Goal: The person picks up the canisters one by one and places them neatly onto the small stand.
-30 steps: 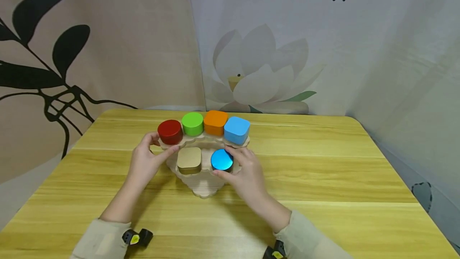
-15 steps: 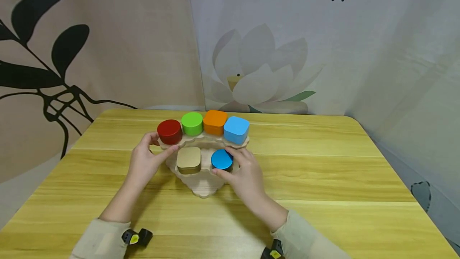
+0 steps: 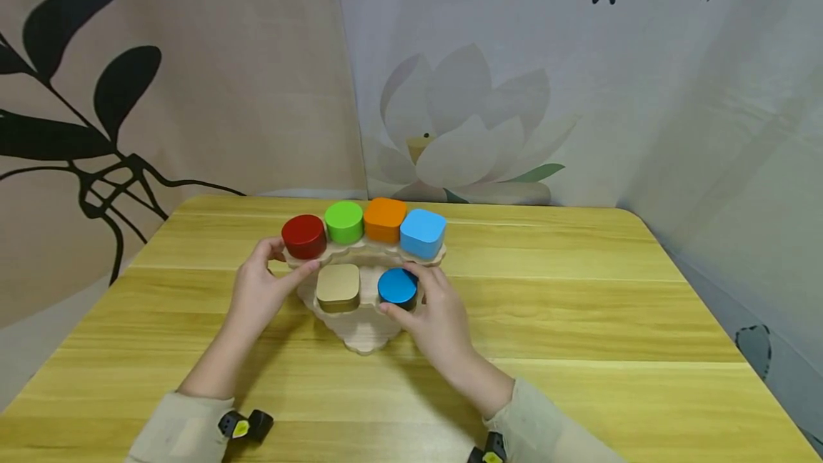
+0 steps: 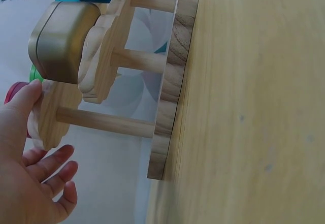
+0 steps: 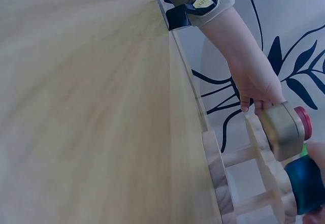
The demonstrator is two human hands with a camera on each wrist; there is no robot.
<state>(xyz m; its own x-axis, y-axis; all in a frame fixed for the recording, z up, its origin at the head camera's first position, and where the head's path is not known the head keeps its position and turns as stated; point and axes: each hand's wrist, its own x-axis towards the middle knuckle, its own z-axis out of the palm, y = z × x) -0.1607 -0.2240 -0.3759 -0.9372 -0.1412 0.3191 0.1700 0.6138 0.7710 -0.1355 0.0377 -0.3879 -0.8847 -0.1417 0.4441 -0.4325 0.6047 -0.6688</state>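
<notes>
A tiered wooden display stand [image 3: 364,332] with scalloped edges stands on the table. My left hand [image 3: 260,286] grips the left end of its upper tier, thumb in front, beside a round red tin [image 3: 304,237]. My right hand [image 3: 445,311] pinches a round blue tin [image 3: 396,286] between thumb and fingers at the right of the middle tier. To its left sits a gold rounded-square tin [image 3: 338,284], seen from the side in the left wrist view. In the right wrist view the blue tin [image 5: 305,184] sits against the tier's edge.
Along the upper tier stand a green round tin [image 3: 344,221], an orange tin [image 3: 386,219] and a light blue tin [image 3: 423,233]. Round wooden dowels [image 4: 104,121] join the tiers to the base [image 4: 172,76]. Printed curtains hang behind the wooden table [image 3: 579,291].
Almost nothing differs. Both hands keep their places on the stand and the blue tin; the glare on the blue lid has faded, and my right forearm has shifted slightly left.
</notes>
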